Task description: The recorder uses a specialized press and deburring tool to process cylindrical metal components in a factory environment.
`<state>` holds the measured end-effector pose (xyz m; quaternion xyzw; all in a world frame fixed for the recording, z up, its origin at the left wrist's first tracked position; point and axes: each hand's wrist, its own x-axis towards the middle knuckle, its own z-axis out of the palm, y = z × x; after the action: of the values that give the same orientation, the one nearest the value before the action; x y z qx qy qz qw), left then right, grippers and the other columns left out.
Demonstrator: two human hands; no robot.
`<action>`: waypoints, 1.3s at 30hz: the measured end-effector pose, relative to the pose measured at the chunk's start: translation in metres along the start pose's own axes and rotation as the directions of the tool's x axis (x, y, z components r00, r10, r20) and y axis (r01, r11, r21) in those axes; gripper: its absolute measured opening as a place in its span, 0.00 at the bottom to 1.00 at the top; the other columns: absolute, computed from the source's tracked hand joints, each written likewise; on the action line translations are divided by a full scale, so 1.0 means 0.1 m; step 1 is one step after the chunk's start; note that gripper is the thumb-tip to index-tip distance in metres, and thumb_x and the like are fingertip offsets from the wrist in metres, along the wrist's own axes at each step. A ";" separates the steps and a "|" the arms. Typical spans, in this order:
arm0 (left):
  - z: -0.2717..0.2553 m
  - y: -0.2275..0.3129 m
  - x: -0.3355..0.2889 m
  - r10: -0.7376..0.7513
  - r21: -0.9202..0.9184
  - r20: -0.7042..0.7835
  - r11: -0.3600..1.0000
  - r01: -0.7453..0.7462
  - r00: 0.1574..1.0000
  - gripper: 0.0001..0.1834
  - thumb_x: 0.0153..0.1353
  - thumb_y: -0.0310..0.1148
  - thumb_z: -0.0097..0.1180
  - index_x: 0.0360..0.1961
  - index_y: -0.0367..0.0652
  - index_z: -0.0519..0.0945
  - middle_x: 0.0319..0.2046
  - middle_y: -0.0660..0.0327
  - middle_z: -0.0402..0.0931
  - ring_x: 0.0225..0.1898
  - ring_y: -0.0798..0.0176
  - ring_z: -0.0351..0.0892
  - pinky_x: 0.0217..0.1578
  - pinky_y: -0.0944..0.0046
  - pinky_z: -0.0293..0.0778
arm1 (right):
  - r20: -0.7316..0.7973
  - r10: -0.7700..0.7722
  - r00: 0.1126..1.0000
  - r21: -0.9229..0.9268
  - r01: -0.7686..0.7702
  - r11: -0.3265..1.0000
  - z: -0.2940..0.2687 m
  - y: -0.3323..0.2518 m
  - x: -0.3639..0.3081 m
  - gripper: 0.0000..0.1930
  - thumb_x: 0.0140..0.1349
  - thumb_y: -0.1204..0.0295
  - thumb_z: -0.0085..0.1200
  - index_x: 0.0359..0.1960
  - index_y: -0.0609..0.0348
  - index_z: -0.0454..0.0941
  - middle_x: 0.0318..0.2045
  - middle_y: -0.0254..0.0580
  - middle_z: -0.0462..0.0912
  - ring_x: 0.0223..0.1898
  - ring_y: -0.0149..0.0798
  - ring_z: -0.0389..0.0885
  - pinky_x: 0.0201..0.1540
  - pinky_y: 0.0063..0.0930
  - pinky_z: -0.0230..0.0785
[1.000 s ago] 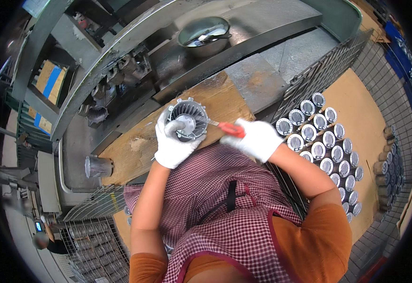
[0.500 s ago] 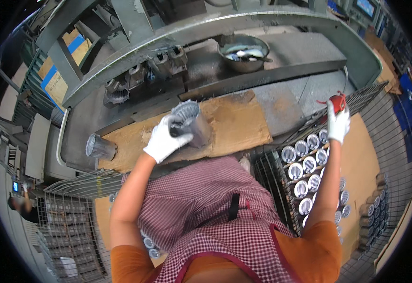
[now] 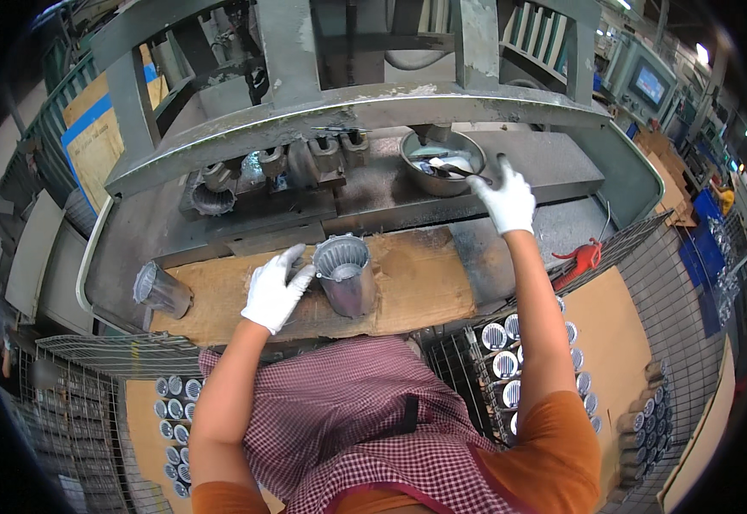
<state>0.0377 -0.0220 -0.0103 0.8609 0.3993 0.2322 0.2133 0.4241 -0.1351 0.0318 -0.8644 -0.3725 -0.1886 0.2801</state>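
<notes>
Grey metal finned housing (image 3: 350, 294) stands upright on the cardboard sheet (image 3: 425, 283); the left hand (image 3: 276, 293), fingers wide, is just beside it. The right hand (image 3: 510, 204) spreads beside the metal bowl (image 3: 439, 186). A left-hand knock could topple the housing.

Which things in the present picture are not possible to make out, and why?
All in the head view:
Metal bowl: lower contents hidden by its front wall.
Right hand: whether it touches the dark handle is too small to tell.
Left hand: contact with the finned metal cup is unclear at this angle.
Metal cylinders: some partly hidden behind the right forearm.
Monitor: screen too small to read.
Checked apron: cut off by the lower edge.
</notes>
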 end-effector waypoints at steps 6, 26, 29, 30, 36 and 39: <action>-0.07 -0.03 -0.05 0.033 -0.012 -0.053 0.999 -0.034 0.998 0.27 0.64 0.51 0.50 0.57 0.44 0.74 0.47 0.49 0.79 0.49 0.47 0.77 0.53 0.53 0.68 | 0.146 -0.152 0.977 0.295 0.103 0.950 0.21 -0.22 0.01 0.19 0.62 0.53 0.53 0.45 0.52 0.82 0.43 0.51 0.83 0.46 0.52 0.80 0.49 0.41 0.72; -0.17 0.09 -0.07 0.112 -0.001 0.010 0.994 -0.112 0.994 0.25 0.65 0.49 0.48 0.57 0.45 0.74 0.46 0.50 0.78 0.50 0.46 0.75 0.53 0.51 0.66 | -0.267 -0.397 0.878 0.596 0.474 0.648 0.06 -1.55 0.42 0.15 0.62 0.59 0.54 0.39 0.58 0.83 0.33 0.51 0.84 0.36 0.51 0.83 0.40 0.38 0.73; -0.23 0.16 -0.08 0.085 0.000 0.063 0.996 -0.085 0.994 0.25 0.65 0.50 0.48 0.57 0.46 0.74 0.47 0.50 0.78 0.51 0.46 0.74 0.54 0.51 0.66 | -0.169 -0.291 0.942 0.615 0.331 0.716 -0.09 -1.30 0.53 0.14 0.62 0.60 0.54 0.40 0.56 0.84 0.36 0.50 0.84 0.40 0.50 0.82 0.44 0.36 0.72; -0.22 0.15 -0.07 0.096 -0.005 0.069 0.995 -0.095 0.993 0.25 0.65 0.50 0.48 0.57 0.46 0.74 0.47 0.50 0.78 0.51 0.46 0.74 0.54 0.51 0.66 | -0.172 -0.283 0.944 0.608 0.328 0.724 -0.09 -1.23 0.56 0.14 0.62 0.60 0.54 0.40 0.56 0.84 0.36 0.50 0.84 0.40 0.50 0.82 0.44 0.36 0.72; -0.18 0.21 -0.05 0.051 -0.001 0.153 0.999 -0.052 0.987 0.29 0.63 0.52 0.50 0.60 0.47 0.72 0.49 0.47 0.77 0.54 0.44 0.73 0.55 0.50 0.66 | -0.079 -0.203 0.976 0.460 0.216 0.861 -0.08 -0.75 0.71 0.18 0.61 0.54 0.53 0.41 0.54 0.84 0.37 0.51 0.84 0.42 0.52 0.81 0.45 0.37 0.71; -0.11 0.32 -0.07 0.071 0.016 0.183 0.997 -0.075 0.981 0.36 0.54 0.53 0.60 0.62 0.47 0.70 0.51 0.46 0.76 0.54 0.43 0.73 0.57 0.50 0.66 | 0.048 -0.143 0.989 0.318 0.120 0.941 -0.01 -0.42 0.71 0.19 0.59 0.53 0.53 0.39 0.53 0.84 0.36 0.53 0.84 0.42 0.54 0.81 0.47 0.40 0.71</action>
<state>0.0464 -0.0447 0.0146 0.8949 0.3490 0.1554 0.2307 0.4384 -0.0737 0.0849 -0.7882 -0.4643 -0.1145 0.3873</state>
